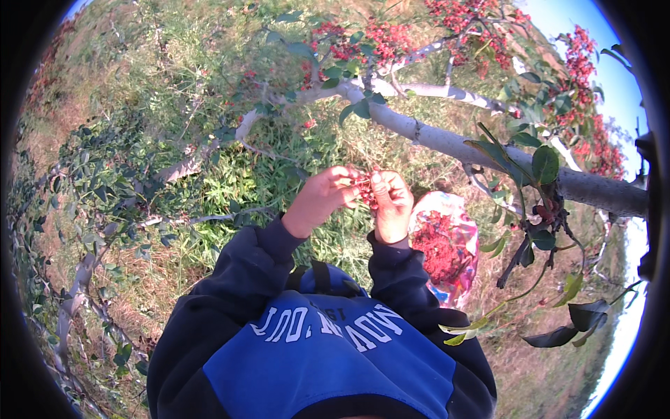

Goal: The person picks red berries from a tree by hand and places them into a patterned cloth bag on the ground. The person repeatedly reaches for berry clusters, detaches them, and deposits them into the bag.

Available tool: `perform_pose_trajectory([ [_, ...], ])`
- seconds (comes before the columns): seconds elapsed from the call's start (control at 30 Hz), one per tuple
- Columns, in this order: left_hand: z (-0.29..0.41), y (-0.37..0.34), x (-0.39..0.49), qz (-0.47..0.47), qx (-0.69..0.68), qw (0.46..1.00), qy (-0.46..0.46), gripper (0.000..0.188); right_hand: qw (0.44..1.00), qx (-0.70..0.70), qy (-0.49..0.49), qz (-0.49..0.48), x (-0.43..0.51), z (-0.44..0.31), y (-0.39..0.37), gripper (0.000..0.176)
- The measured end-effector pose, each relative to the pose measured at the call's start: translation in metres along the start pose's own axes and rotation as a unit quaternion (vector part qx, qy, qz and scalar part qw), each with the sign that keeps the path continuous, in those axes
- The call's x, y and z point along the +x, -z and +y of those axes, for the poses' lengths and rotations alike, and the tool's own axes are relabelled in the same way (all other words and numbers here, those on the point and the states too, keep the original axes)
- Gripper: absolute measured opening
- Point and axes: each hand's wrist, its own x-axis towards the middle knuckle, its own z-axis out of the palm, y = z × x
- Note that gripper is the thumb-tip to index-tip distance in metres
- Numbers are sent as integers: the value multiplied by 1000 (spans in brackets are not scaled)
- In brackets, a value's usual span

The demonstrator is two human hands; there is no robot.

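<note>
Between my two hands is a small cluster of red berries (366,191) on thin stems, resembling Sichuan pepper. My left hand (325,195) pinches it from the left with thumb and fingers. On the right side, my right hand (390,201) grips the same cluster, thumb uppermost and fingers curled. Parts of the cluster are hidden behind the fingertips. Just right of my right wrist, a colourful plastic bag (467,235) stands open on the ground, holding a heap of picked red berries (437,251).
A thick pale branch (450,141) crosses from upper middle to the right edge. Red berry clusters (387,39) hang on the limbs beyond my hands. Leafy twigs (544,225) reach in at the right. More branches (78,293) stand at the left, over grass and weeds (241,178).
</note>
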Motion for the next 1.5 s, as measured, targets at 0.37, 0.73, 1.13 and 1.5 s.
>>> perform_pose_trajectory([
  [0.37,24,45,15,-9,278,959,-49,24,933,-130,-157,297,-63,28,226,12],
  [0.73,33,93,64,174,564,800,-102,24,860,39,-82,502,-92,66,402,21],
  [1.13,15,93,75,215,615,740,-164,14,679,-595,-38,429,-83,24,441,27],
  [1.5,25,78,43,134,216,965,-67,19,862,-376,48,337,-62,65,390,23],
])
